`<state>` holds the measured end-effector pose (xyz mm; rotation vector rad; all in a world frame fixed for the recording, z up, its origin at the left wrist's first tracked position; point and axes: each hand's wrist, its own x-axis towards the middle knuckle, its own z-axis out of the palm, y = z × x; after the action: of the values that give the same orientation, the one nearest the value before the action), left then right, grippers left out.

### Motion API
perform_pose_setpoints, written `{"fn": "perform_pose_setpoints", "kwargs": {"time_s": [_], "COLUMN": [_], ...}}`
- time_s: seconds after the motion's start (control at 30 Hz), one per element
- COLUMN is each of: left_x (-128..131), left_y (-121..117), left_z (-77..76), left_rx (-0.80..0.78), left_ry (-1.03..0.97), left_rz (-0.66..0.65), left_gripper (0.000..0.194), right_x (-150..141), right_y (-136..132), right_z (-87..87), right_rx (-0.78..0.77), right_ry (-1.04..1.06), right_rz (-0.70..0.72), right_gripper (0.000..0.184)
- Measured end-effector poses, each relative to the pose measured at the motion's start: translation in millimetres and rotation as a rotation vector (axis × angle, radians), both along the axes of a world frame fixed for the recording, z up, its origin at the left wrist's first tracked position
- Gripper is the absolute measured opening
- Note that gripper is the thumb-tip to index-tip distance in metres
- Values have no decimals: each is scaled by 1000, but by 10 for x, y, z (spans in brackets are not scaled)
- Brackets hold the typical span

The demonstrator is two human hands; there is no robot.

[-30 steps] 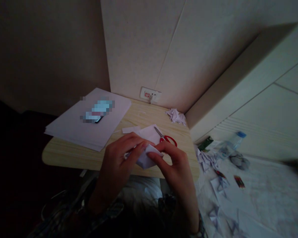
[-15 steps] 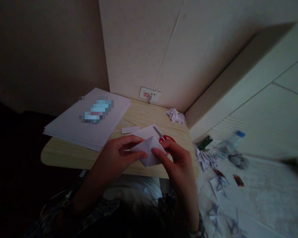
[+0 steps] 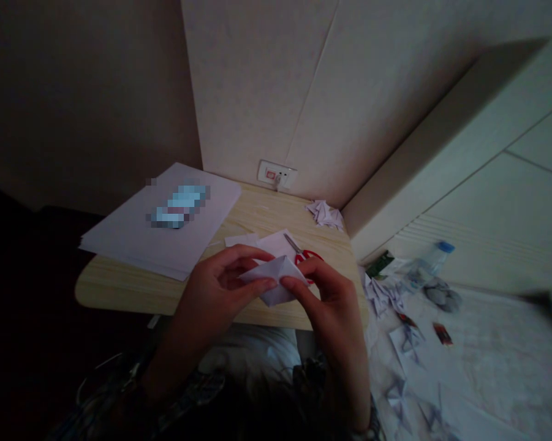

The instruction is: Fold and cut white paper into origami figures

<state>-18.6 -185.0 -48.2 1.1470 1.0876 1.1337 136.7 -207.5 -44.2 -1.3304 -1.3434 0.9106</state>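
Note:
Both my hands hold a small folded white paper piece point(image 3: 276, 278) above the front edge of a light wooden table point(image 3: 133, 288). My left hand point(image 3: 215, 291) pinches its left side with thumb and fingers closed on it. My right hand point(image 3: 328, 300) grips its right side, fingers curled round the fold. Just behind the paper lie red-handled scissors point(image 3: 306, 252) on a loose white sheet point(image 3: 276, 242).
A stack of white paper point(image 3: 133, 239) covers the table's left part. Folded paper shapes point(image 3: 324, 213) sit in the far corner below a wall socket point(image 3: 276, 175). On the bed at right lie more folded pieces point(image 3: 386, 294), a plastic bottle point(image 3: 429, 260) and small packets point(image 3: 442, 334).
The folded paper has been turned and opened slightly between my fingers; my left hand shifted from covering it to pinching its left edge. My right hand stayed almost in place.

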Motion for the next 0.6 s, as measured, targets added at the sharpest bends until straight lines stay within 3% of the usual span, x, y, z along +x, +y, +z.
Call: {"fn": "perform_pose_setpoints", "kwargs": {"time_s": [0.4, 0.6], "left_x": [9, 1], "left_y": [15, -1], "left_z": [-20, 18], "left_rx": [64, 63], "left_ry": [70, 142], "left_rz": [-42, -66], "left_gripper": [22, 19], "right_x": [-20, -31], "right_y": [12, 11], "right_z": [-6, 4], "right_rx": [-36, 5], "right_ry": [39, 22], "right_rz": [22, -41], "right_gripper": [11, 17]}}
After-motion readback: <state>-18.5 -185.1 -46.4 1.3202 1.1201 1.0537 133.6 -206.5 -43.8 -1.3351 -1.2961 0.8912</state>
